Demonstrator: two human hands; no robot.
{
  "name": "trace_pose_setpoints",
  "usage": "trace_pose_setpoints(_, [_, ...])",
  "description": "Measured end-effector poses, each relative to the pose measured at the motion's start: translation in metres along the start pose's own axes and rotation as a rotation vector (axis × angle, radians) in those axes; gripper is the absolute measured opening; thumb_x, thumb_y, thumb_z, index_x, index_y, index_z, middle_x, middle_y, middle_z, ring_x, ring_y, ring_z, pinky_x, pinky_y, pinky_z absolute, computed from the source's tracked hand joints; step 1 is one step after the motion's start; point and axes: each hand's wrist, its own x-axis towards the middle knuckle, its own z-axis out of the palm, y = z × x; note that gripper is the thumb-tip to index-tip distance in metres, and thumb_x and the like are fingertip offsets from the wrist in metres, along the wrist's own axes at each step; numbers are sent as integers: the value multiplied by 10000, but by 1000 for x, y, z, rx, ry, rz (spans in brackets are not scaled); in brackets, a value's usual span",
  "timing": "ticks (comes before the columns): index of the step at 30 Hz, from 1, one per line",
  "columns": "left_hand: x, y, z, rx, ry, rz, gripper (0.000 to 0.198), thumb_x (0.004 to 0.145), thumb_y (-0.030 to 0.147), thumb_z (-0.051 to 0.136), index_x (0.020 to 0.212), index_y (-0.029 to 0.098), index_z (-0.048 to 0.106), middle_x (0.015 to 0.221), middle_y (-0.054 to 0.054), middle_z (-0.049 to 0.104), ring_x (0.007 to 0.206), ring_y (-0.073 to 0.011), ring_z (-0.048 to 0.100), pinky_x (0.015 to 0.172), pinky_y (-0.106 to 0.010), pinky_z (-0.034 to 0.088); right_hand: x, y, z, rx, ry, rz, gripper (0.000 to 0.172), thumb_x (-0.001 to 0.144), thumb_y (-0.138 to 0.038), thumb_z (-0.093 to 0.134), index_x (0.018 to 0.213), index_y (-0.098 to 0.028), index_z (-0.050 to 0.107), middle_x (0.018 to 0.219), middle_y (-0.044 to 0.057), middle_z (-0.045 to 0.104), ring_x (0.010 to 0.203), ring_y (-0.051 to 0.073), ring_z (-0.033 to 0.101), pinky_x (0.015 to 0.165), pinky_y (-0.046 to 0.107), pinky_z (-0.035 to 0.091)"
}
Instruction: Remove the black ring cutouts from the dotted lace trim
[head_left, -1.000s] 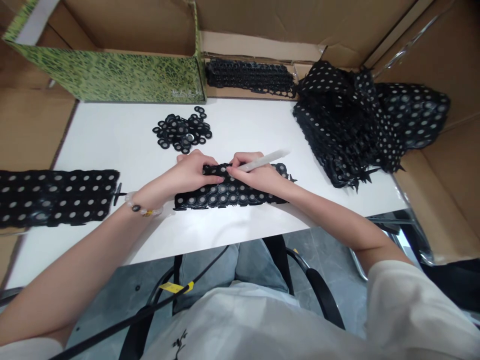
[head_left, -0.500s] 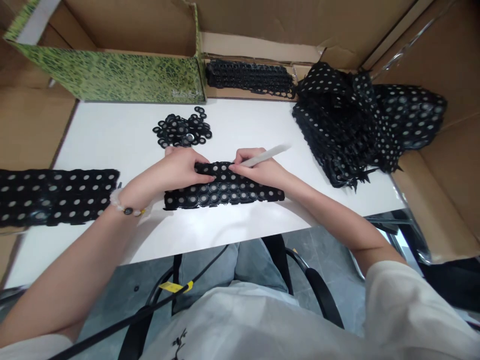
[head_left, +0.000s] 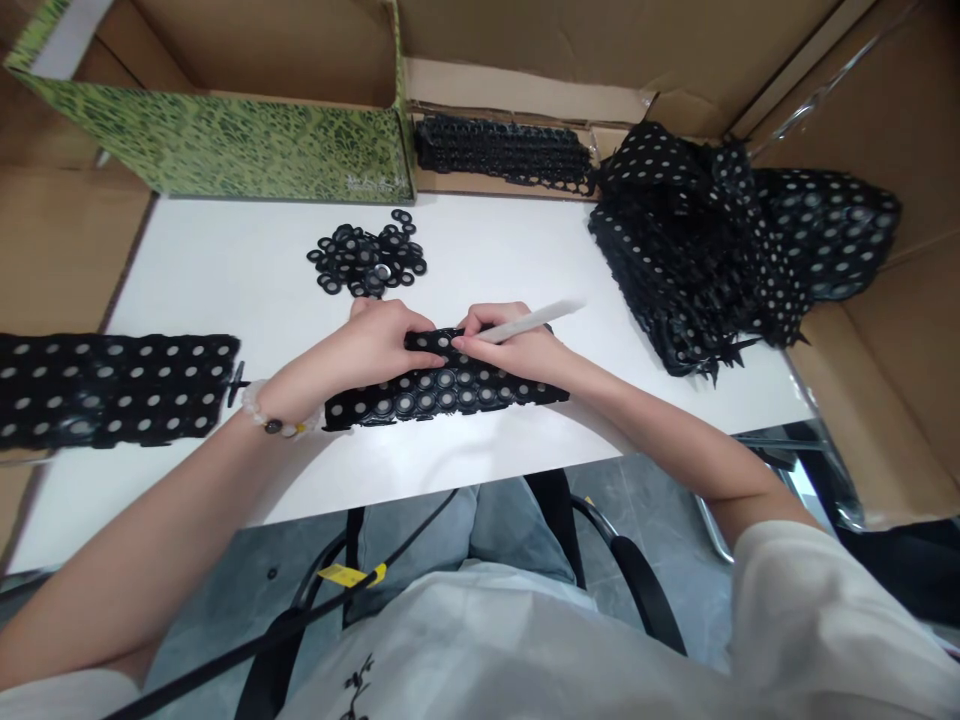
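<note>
A black sheet [head_left: 448, 392] with rows of round parts with pale centres lies on the white table under both hands. My left hand [head_left: 382, 345] grips it near the far edge, thumb on top and forefinger along the edge; the other fingers are mostly hidden. My right hand [head_left: 510, 345] is closed round a white pen-like tool [head_left: 536, 318], its back end pointing right. The tool's tip is hidden by my fingers, close to the left thumb. Just beyond my left hand sits a pile of loose black rings [head_left: 360, 258] with pale centres.
Another dotted black sheet [head_left: 112, 390] lies at the left. A heap of such sheets [head_left: 682, 250] fills the right. Behind stand a green patterned box [head_left: 247, 150] and a stack of black perforated strips [head_left: 502, 150]. Cardboard walls [head_left: 885, 130] enclose the table [head_left: 300, 490].
My left hand has shifted slightly right along the sheet, its thumb now nearer the right hand. The right hand with the tool has moved slightly left. The sheet has tilted a little.
</note>
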Motion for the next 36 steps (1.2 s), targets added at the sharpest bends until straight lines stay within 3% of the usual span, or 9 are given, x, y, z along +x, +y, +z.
trace_pose_setpoints(12, [3, -9, 5, -170, -18, 54, 370, 793, 579, 589, 758, 222, 679, 745, -56, 709, 807, -276, 650, 750, -345, 441, 0, 0, 7, -9, 51, 3, 353, 913, -486, 640, 713, -208, 556, 714, 9, 631, 691, 147, 508, 669, 309, 361])
trace_pose_setpoints(16, [4, -11, 7, -195, -32, 55, 377, 790, 587, 593, 759, 219, 669, 755, -58, 703, 802, -269, 640, 720, -335, 437, -1, -1, 7, -12, 67, 5, 348, 920, -477, 626, 711, -209, 547, 745, 21, 653, 726, 160, 547, 698, 314, 383])
trace_pose_setpoints(28, [6, -16, 8, -252, -35, 88, 335, 800, 538, 622, 752, 207, 641, 742, -31, 661, 775, -230, 621, 704, -308, 427, 0, 3, 20, -70, 114, -73, 373, 956, -487, 603, 723, -225, 475, 719, -6, 567, 703, 150, 494, 709, 317, 365])
trace_pose_setpoints(32, [6, -22, 1, -217, -63, 105, 384, 796, 597, 622, 729, 222, 666, 712, -25, 667, 749, -236, 611, 698, -322, 421, 3, 4, 7, -50, 11, -78, 349, 947, -494, 628, 764, -214, 530, 750, 1, 601, 730, 158, 525, 720, 314, 372])
trace_pose_setpoints(36, [2, -19, -4, -89, -10, 63, 335, 795, 568, 615, 716, 250, 685, 689, -25, 675, 739, -251, 613, 717, -342, 416, 4, 6, -11, -51, -92, -29, 331, 927, -472, 646, 753, -210, 541, 721, -8, 591, 728, 157, 506, 712, 309, 367])
